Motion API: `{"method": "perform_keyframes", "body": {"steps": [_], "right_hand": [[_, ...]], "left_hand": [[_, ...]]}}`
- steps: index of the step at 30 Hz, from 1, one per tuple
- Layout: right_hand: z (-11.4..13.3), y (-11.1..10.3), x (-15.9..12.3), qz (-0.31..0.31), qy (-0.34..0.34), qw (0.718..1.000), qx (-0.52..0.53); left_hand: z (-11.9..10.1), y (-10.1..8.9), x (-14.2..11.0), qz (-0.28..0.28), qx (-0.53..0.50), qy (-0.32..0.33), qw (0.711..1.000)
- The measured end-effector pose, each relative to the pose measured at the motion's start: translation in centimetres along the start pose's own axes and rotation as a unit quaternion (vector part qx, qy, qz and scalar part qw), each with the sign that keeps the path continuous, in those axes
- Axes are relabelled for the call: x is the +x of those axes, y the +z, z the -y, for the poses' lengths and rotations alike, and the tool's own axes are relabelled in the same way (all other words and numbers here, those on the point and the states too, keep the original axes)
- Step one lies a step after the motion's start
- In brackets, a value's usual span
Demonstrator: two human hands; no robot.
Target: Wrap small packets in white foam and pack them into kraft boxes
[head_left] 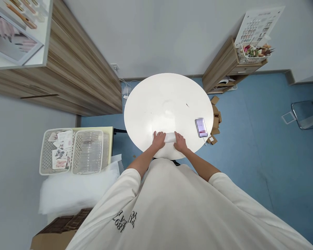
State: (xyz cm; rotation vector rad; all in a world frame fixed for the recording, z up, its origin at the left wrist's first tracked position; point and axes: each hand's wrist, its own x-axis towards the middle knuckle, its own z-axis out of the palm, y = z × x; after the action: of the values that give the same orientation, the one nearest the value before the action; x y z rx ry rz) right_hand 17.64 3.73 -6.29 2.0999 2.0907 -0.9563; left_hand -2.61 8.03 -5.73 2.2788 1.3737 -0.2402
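One tall wood-grain cabinet (pixel 85 55), ahead and to the left. Next down: round white table (pixel 146 97), directly ahead, with white shirt (pixel 182 201) close behind its near edge. Off the table, at left: pile of white sheets (pixel 73 191), then left basket (pixel 42 152) with printed cards (pixel 60 156) and right basket (pixel 102 152) with clear plastic pieces (pixel 87 152).

Key relation: white roll (pixel 170 137) on the near part of the table, long axis running left to right, square to the shirt front, lying between left hand (pixel 158 139) over its left end and right hand (pixel 180 141) over its right end; both equally near, both touching. Curled round the ends from above, fingers bent, with hold on the roll; tightness not readable. Pale rectangle (pixel 163 122) just beyond the roll: flat sheet or glare, unclear.

Smaller: phone-like device (pixel 201 127), blurred, on the table to the right of the right hand, apart from it; in the way of any rightward reach. Smallest: thin dark mark (pixel 187 105), well beyond the roll, judged no hindrance.
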Motion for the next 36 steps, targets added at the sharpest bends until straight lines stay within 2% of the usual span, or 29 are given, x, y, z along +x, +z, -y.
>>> {"method": "perform_keyframes", "body": {"steps": [4, 7, 10, 15, 18, 23, 27, 32, 36], "right_hand": [[0.4, -0.3, 0.5, -0.01, 0.068, 0.996, 0.056], [1.2, -0.1, 1.3, -0.022, 0.148, 0.984, 0.097], [2.1, 0.3, 2.0, -0.03, 0.2, 0.973, 0.109], [3.1, 1.2, 2.5, -0.063, 0.226, 0.965, 0.118], [3.5, 1.6, 2.7, -0.091, 0.234, 0.959, 0.131], [4.2, 2.2, 3.2, -0.134, 0.299, 0.93, 0.163], [4.0, 2.3, 3.7, -0.152, 0.279, 0.923, 0.219], [2.9, 1.8, 4.0, -0.057, 0.292, 0.927, 0.228], [2.7, 1.4, 3.7, -0.064, 0.249, 0.932, 0.254]], "left_hand": [[-0.2, -0.2, -0.3, 0.0, -0.01, -0.007, 1.0], [-0.4, -0.4, -0.9, -0.013, -0.011, 0.006, 1.0], [-0.7, -0.4, -1.8, -0.025, -0.006, 0.025, 0.999], [-1.1, 0.0, -3.2, 0.02, 0.016, 0.054, 0.998], [-0.9, 0.4, -3.5, 0.026, 0.022, 0.058, 0.998], [-0.6, 0.4, -3.4, 0.037, 0.007, 0.061, 0.997], [-0.5, 0.3, -3.2, 0.045, 0.004, 0.061, 0.997], [-0.1, 0.3, -3.2, 0.049, -0.001, 0.068, 0.997], [0.1, 0.0, -3.3, 0.051, -0.024, 0.07, 0.996]]}}
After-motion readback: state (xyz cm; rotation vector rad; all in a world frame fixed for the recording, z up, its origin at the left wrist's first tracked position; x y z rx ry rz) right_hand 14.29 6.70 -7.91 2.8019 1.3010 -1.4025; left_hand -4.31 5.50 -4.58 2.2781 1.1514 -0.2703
